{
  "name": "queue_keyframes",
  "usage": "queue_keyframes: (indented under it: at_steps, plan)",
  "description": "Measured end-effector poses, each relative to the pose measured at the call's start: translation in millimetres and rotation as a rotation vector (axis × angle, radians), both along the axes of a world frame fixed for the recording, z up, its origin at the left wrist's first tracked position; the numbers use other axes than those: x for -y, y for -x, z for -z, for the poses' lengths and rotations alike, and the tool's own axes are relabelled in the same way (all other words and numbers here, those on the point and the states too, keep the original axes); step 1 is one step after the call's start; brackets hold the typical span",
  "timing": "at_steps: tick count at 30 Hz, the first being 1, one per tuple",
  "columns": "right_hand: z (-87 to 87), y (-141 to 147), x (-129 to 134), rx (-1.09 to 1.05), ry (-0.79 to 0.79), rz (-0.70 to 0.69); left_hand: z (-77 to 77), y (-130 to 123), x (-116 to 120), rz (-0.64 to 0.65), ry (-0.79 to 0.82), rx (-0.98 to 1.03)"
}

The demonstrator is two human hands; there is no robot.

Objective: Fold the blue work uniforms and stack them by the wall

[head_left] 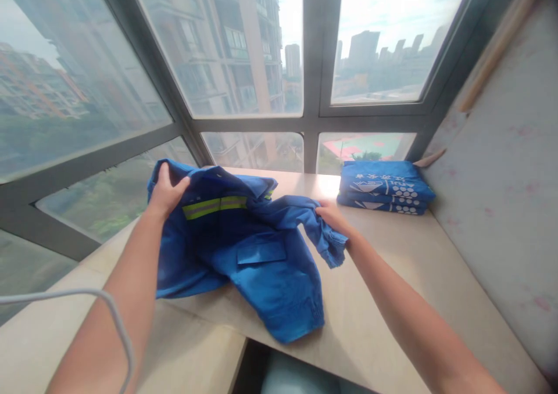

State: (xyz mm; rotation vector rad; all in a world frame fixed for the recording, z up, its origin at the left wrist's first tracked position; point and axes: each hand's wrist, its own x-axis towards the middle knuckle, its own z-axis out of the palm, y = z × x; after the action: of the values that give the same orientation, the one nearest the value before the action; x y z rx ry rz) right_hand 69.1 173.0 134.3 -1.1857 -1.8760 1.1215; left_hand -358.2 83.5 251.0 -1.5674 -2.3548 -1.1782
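Note:
A blue work jacket (265, 289) with a yellow-and-silver reflective stripe lies partly lifted and crumpled over the pale tabletop. My left hand (168, 190) grips its upper left edge, thumb over the cloth. At the right, my right hand (331, 217) is closed around a sleeve, whose gathered cuff hangs below the fingers. A flap pocket shows on the jacket's front, and its lower right corner drapes toward the table's near edge.
Folded blue garments (383, 187) with white printing are stacked at the back right by the wall. Windows enclose the wooden surface (383, 301). A white cable (108, 304) crosses the lower left. A dark gap (257, 362) opens below the near edge.

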Motion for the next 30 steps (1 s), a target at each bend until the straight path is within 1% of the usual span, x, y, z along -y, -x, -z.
queue_keyframes:
  at_steps: [1, 2, 3, 4, 6, 8, 9, 11, 12, 13, 14, 15, 17, 18, 20, 21, 23, 25, 26, 28, 30]
  plan:
    - [-4.6, -9.2, -6.8, 0.030, -0.048, 0.050, 1.6, 4.3, -2.6, -0.070, 0.083, -0.071]
    - [-7.0, -14.9, -10.1, 0.059, -0.089, 0.092, 6.7, 4.1, -4.5, -0.118, 0.145, -0.132]
    - [-7.4, -17.3, -10.0, 0.077, -0.115, 0.116, 15.5, -0.3, -5.2, -0.137, 0.176, -0.176]
    - [-5.6, -16.4, -6.3, 0.086, -0.130, 0.127, 27.4, -8.3, -4.0, -0.127, 0.194, -0.207]
    - [3.6, -6.9, 12.1, 0.113, -0.160, 0.130, 59.0, -30.9, 5.6, -0.104, 0.189, -0.235]
    - [19.6, 9.4, 44.5, 0.181, -0.212, 0.078, 95.5, -55.0, 24.9, -0.103, 0.256, -0.226]
    - [29.5, 18.6, 64.7, 0.257, -0.267, 0.018, 113.6, -65.1, 37.1, -0.105, 0.375, -0.206]
    - [50.9, 36.1, 108.1, 0.405, -0.336, -0.176, 145.9, -79.3, 62.5, -0.114, 0.639, -0.129]
    - [61.6, 43.6, 128.4, 0.454, -0.345, -0.238, 159.0, -83.1, 74.0, -0.116, 0.716, -0.093]
    - [71.8, 49.9, 145.7, 0.501, -0.344, -0.284, 169.6, -85.0, 83.8, -0.128, 0.733, -0.054]
    - [81.2, 54.8, 159.1, 0.548, -0.339, -0.316, 177.4, -85.4, 91.6, -0.143, 0.713, 0.006]
    - [89.4, 58.3, 167.7, 0.585, -0.331, -0.339, 182.2, -84.8, 97.3, -0.163, 0.656, 0.096]
    - [101.5, 60.6, 170.3, 0.603, -0.297, -0.382, 182.7, -82.0, 103.5, -0.174, 0.510, 0.377]
    - [105.1, 59.3, 165.0, 0.559, -0.269, -0.395, 178.6, -80.9, 104.8, -0.158, 0.436, 0.538]
    - [106.8, 51.5, 144.8, 0.366, -0.183, -0.371, 163.3, -81.2, 105.5, -0.085, 0.274, 0.795]
    - [105.1, 45.3, 131.4, 0.241, -0.123, -0.327, 153.1, -83.2, 105.0, -0.034, 0.192, 0.873]
    - [97.0, 29.2, 101.7, 0.019, 0.008, -0.206, 131.2, -92.3, 101.7, 0.079, 0.023, 0.955]
    - [84.2, 12.2, 72.9, -0.085, 0.082, -0.069, 112.0, -108.0, 92.8, 0.217, -0.130, 1.013]
    - [76.8, 5.3, 61.0, -0.090, 0.073, 0.006, 105.0, -118.0, 85.9, 0.292, -0.191, 1.046]
    - [61.6, -1.8, 47.0, -0.054, -0.035, 0.169, 97.3, -139.5, 67.8, 0.443, -0.256, 1.122]
    - [48.9, 2.9, 50.4, -0.013, -0.195, 0.284, 97.0, -160.0, 47.8, 0.561, -0.245, 1.185]
